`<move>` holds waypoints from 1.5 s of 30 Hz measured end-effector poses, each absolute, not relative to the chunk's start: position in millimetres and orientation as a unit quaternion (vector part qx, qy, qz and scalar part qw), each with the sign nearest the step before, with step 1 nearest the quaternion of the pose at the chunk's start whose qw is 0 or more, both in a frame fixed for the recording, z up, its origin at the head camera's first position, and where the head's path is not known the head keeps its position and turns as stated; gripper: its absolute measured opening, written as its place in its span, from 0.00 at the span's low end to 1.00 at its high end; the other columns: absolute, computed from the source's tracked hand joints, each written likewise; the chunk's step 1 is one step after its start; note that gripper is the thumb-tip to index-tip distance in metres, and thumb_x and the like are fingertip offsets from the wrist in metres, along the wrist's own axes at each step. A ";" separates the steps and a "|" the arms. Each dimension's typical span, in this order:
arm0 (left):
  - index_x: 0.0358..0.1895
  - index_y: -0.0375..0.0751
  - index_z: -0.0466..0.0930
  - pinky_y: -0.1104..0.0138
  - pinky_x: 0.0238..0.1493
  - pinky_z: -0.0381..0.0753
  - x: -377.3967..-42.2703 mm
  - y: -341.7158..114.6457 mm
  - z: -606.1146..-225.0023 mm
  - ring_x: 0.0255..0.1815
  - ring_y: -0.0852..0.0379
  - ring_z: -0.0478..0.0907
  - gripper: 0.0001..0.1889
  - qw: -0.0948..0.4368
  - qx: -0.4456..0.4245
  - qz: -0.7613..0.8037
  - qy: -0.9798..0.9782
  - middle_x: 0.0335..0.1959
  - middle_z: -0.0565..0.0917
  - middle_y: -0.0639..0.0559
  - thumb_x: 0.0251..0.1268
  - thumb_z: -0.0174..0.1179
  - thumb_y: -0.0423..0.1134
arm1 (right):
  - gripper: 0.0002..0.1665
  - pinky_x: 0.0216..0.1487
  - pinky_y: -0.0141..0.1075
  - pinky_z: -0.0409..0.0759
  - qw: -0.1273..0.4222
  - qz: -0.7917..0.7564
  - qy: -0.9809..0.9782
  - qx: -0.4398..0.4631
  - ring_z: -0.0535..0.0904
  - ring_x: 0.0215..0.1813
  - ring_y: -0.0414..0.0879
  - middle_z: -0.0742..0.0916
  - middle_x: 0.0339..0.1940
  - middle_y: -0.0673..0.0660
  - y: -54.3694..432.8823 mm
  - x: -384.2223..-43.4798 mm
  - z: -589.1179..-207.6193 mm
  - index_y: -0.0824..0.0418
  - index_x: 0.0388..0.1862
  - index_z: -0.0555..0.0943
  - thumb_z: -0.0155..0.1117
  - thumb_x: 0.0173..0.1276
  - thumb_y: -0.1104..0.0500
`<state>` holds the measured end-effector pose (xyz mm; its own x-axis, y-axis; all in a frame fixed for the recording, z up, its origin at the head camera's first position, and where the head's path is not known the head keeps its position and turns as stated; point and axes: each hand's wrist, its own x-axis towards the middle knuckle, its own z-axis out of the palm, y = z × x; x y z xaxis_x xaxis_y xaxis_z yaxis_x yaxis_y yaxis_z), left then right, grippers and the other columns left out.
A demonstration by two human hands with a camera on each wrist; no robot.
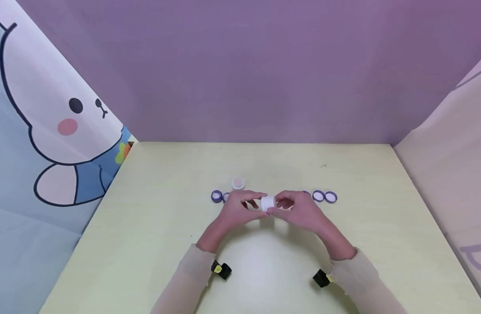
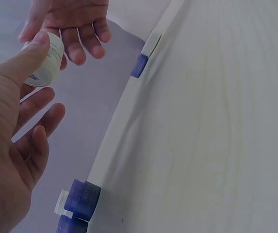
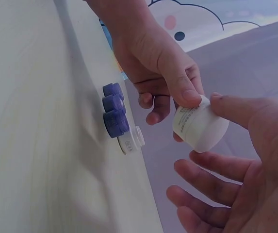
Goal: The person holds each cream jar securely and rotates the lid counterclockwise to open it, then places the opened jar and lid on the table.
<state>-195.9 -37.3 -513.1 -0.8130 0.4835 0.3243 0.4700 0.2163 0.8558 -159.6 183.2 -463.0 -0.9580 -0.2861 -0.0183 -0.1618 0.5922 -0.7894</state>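
Between both hands, raised over the table, is a small white cosmetic jar [image 1: 268, 203] with printed text, tilted on its side. My left hand [image 1: 244, 206] pinches its printed end, thumb on the near side, as the right wrist view shows. At the smooth end, my right hand [image 1: 301, 210] pinches it between thumb and index finger, with the other fingers spread loosely. Past the left hand stand blue jars [image 3: 115, 124] in a row, with an upright white jar [image 1: 238, 183] beside them. The left hand partly hides this row in the head view.
Blue-rimmed round lids [image 1: 330, 197] lie flat beyond the right hand, partly covered by it. A pale wooden table [image 1: 146, 218] carries everything. A purple backdrop [image 1: 264, 69] rises at its far edge, and a cartoon-printed cloth [image 1: 48, 183] hangs along the left side.
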 end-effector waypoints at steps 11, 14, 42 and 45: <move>0.50 0.44 0.86 0.68 0.30 0.83 -193.1 -38.0 -515.1 0.30 0.64 0.82 0.24 -0.006 0.325 0.536 0.779 0.42 0.87 0.55 0.46 0.78 0.44 | 0.27 0.41 0.41 0.79 0.066 -0.446 0.881 -0.140 0.80 0.43 0.47 0.84 0.40 0.46 185.5 -157.0 -460.5 0.50 0.47 0.81 0.81 0.48 0.48; 0.49 0.44 0.86 0.68 0.30 0.83 -193.4 -37.2 -513.6 0.29 0.63 0.82 0.24 -0.005 0.322 0.540 0.778 0.42 0.87 0.55 0.46 0.78 0.44 | 0.31 0.43 0.42 0.80 0.067 -0.451 0.879 -0.140 0.80 0.45 0.47 0.84 0.44 0.47 186.1 -157.3 -459.5 0.53 0.51 0.80 0.81 0.49 0.48; 0.51 0.45 0.86 0.68 0.29 0.82 -195.2 -40.5 -514.6 0.30 0.63 0.82 0.24 0.001 0.323 0.529 0.784 0.43 0.87 0.55 0.48 0.77 0.45 | 0.26 0.39 0.41 0.78 0.128 -0.440 0.879 -0.132 0.80 0.38 0.47 0.86 0.38 0.52 184.5 -158.8 -463.9 0.57 0.42 0.84 0.52 0.73 0.37; 0.51 0.45 0.86 0.67 0.28 0.82 -195.3 -38.9 -515.7 0.30 0.63 0.82 0.24 0.012 0.317 0.535 0.783 0.43 0.87 0.54 0.48 0.77 0.44 | 0.23 0.42 0.41 0.78 0.126 -0.446 0.873 -0.150 0.79 0.41 0.46 0.85 0.39 0.51 187.3 -158.4 -463.2 0.58 0.48 0.83 0.57 0.72 0.41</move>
<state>-195.3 -38.9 -515.7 -0.7982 0.5102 0.3201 0.4837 0.2263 0.8455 -158.4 187.3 -463.2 -0.9230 -0.3750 -0.0866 -0.1495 0.5567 -0.8172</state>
